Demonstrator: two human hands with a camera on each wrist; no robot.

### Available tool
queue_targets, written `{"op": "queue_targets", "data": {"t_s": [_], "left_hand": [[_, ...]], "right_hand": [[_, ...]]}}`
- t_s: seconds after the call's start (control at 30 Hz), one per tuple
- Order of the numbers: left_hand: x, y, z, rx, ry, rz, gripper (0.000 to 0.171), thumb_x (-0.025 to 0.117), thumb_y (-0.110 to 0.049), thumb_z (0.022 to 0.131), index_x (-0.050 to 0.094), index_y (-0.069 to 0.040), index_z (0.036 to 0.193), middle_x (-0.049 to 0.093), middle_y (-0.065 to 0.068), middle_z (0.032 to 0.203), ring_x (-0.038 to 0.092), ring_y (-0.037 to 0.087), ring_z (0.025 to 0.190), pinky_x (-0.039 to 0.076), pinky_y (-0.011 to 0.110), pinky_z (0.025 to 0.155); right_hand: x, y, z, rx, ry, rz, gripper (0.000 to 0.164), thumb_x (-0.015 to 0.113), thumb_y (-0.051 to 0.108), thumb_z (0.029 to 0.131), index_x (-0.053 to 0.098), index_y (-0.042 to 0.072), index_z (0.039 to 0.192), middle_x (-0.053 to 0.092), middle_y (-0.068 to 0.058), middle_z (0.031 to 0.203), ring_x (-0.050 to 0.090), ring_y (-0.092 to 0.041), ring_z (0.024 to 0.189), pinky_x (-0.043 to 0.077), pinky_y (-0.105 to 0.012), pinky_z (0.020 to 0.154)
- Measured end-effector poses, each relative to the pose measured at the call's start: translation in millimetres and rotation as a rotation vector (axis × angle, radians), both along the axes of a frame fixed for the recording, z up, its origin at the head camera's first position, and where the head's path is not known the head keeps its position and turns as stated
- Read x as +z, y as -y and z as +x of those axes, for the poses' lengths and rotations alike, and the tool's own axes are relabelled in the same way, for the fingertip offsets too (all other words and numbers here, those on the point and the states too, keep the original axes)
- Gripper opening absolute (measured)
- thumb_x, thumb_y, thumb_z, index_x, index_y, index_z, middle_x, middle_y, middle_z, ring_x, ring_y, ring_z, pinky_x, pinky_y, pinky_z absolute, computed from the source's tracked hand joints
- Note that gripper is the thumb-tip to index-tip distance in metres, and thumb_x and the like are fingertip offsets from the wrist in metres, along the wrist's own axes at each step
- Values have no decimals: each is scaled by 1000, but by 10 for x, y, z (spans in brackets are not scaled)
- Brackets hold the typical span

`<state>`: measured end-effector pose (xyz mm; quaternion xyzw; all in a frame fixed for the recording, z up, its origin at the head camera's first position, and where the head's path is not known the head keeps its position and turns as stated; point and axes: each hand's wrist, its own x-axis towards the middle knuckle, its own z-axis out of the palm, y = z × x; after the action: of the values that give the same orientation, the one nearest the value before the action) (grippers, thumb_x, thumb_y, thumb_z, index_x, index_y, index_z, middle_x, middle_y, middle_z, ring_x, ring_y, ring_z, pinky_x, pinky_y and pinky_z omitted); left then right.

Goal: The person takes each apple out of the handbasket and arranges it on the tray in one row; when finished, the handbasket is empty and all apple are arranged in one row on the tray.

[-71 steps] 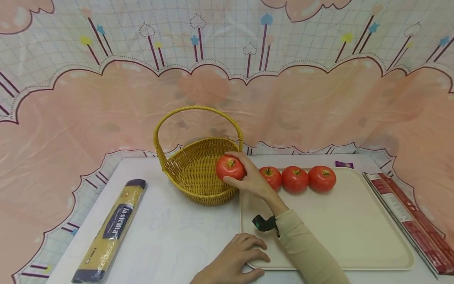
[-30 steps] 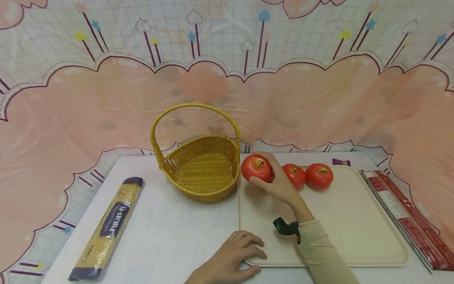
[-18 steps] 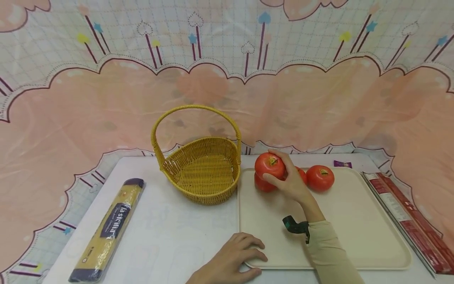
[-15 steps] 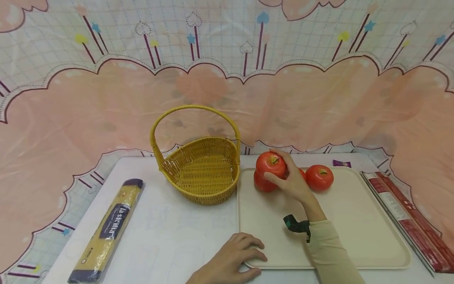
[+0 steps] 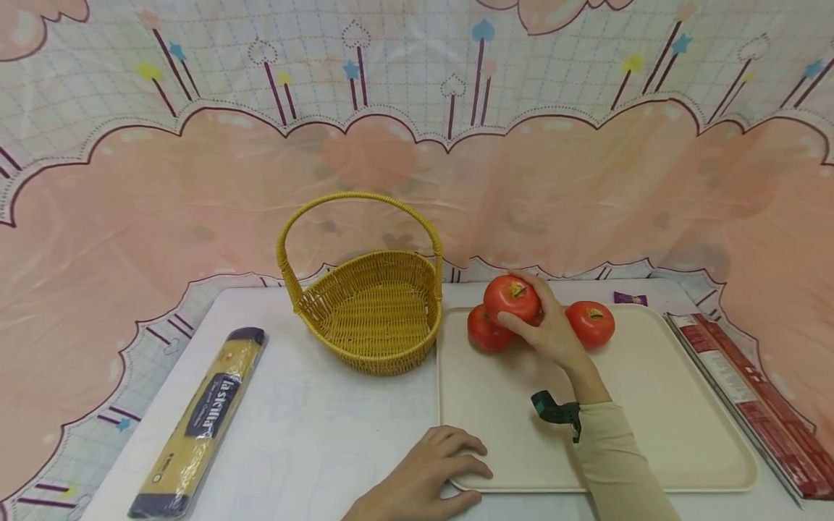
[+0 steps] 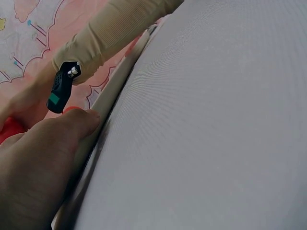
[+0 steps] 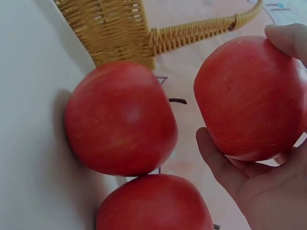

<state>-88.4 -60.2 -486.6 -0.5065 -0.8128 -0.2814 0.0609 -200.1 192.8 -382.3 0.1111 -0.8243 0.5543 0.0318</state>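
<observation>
My right hand (image 5: 550, 329) grips a red apple (image 5: 511, 298), raised over the back of the cream tray (image 5: 521, 434). In the right wrist view, fingers and thumb wrap the held apple (image 7: 252, 98), apart from two apples on the tray. One of these apples (image 5: 487, 331) sits at the tray's back left; another apple (image 5: 589, 324) lies right of my hand. My hand and the held apple hide what is between them in the head view. My left hand (image 5: 426, 474) rests on the tray's near left corner, fingers loosely bent, holding nothing up.
A yellow wicker basket (image 5: 374, 362) with a tall handle stands left of the tray. A pasta packet (image 5: 202, 423) lies at the table's left. Long red packaging (image 5: 749, 405) lies along the tray's right side, and a small purple wrapper (image 5: 630, 298) lies behind it.
My right hand has carried the apple from over the basket's right side rightward, above the apples on the tray. My left hand has stayed at the tray's corner.
</observation>
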Motion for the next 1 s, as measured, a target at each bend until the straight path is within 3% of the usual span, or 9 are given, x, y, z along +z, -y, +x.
{"op": "queue_targets", "data": {"t_s": [0.3,0.5,0.73,1.0], "left_hand": [[-6,-4,-2,2,8,-9,21,55,-41,93,60,-33,111,50,-14,124,42,5,119,37,31,101],[0,-7,4,11,43,-18,20,55,-41,92,60,-34,111,50,-15,124,41,4,119,37,31,102],[-21,-3,-6,6,-3,-7,20,56,-40,92,60,-33,110,51,-14,124,42,5,119,37,30,101],[-10,-7,0,5,14,-3,20,58,-39,91,61,-32,110,52,-14,123,42,5,119,37,31,101]], "right_hand": [[-163,-131,-93,-42,-1,15,76,70,30,84,26,39,144,35,-2,145,34,-29,131,37,-60,101],[-161,-191,-116,-69,-35,7,75,70,28,84,26,35,145,35,-4,144,34,-29,130,38,-60,99],[-22,-204,-40,-95,-60,-19,72,67,18,86,27,22,146,35,-11,143,36,-32,127,37,-62,100],[-160,-380,-140,-153,-92,-10,74,67,25,87,25,32,146,33,-8,145,34,-32,129,36,-61,100]]}}
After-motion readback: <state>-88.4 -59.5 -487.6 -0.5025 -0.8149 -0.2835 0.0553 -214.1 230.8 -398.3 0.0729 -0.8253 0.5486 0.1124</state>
